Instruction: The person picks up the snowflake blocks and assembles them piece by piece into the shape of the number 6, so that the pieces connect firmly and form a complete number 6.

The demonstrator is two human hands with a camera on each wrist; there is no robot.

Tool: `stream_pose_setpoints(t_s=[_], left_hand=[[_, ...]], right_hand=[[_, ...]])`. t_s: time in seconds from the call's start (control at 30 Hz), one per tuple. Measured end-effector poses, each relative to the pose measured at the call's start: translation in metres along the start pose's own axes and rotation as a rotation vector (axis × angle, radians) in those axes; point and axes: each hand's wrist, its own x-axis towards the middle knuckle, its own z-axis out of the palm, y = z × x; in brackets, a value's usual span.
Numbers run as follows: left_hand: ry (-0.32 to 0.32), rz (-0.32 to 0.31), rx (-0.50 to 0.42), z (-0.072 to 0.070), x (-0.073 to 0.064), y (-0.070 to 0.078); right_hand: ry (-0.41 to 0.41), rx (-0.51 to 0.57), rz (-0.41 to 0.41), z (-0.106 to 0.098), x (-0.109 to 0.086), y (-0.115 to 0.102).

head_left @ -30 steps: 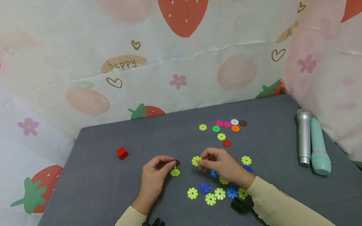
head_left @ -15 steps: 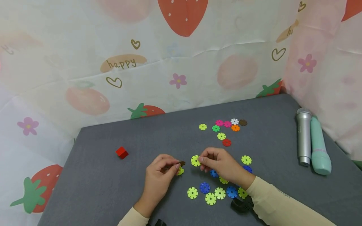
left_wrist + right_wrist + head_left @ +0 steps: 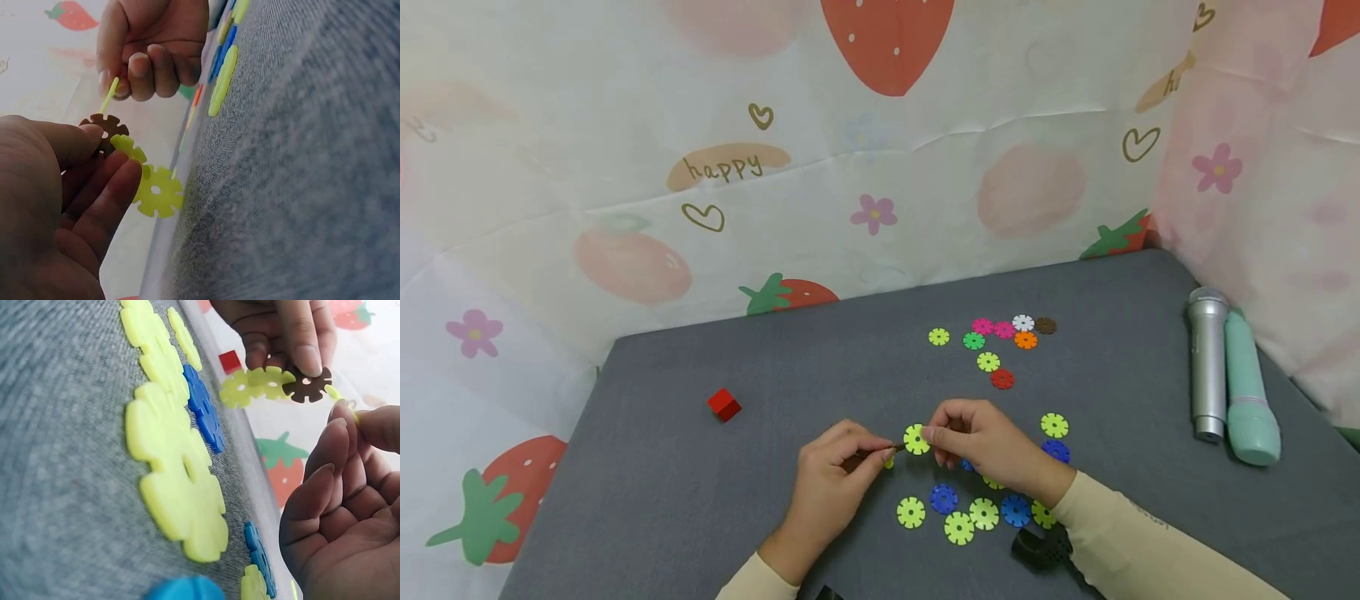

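My left hand (image 3: 835, 475) pinches a brown notched plastic disc (image 3: 116, 127) between thumb and fingers. Slotted to that brown piece is a yellow-green disc (image 3: 127, 147), and a further yellow-green disc (image 3: 164, 199) hangs beyond it as a short chain. Opposite, the right hand (image 3: 996, 450) pinches a single yellow-green notched disc (image 3: 913, 440) by its edge. In the right wrist view this disc shows nearly edge-on, its rim right at the brown disc's notched edge. The chain is mostly hidden behind the left fingers in the head view.
Several yellow-green and blue discs (image 3: 943, 499) lie on the grey table (image 3: 647, 500) below the right hand. A mixed-colour group, including a red disc (image 3: 1002, 379), lies farther back. A red cube (image 3: 724, 405) sits left; a silver microphone (image 3: 1207, 367) and a mint-green one (image 3: 1251, 392) lie right.
My left hand has moved right with the brown disc and its chain, turning the brown disc edge-on. It now meets the right hand's disc, which has shifted slightly left and nearer.
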Motion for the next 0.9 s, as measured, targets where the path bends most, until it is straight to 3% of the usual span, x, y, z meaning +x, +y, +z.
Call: stream_pose_setpoints(t_s=[0.17,0.3,0.67,0.8,0.9], left_hand=[[0.008,0.043,0.017,0.0007,-0.0012,-0.0009],[0.004,0.042,0.015,0.0007,-0.0011,-0.0015],[-0.002,0.130,-0.035,0.0033,-0.0022,-0.0005],[0.017,0.109,-0.038,0.0042,-0.0004,0.0002],[0.060,0.028,-0.066,0.0043,0.0008,-0.0006]], right_hand=[[-0.019,-0.010,-0.003,-0.0005,0.0001,0.0013],[-0.028,-0.002,-0.001,0.0000,0.0001,0.0012],[-0.052,0.054,0.040,0.0051,-0.0023,-0.0009],[-0.033,0.040,0.036,0.0053,-0.0012,-0.0020],[-0.011,0.016,0.019,0.0050,-0.0009,-0.0021]])
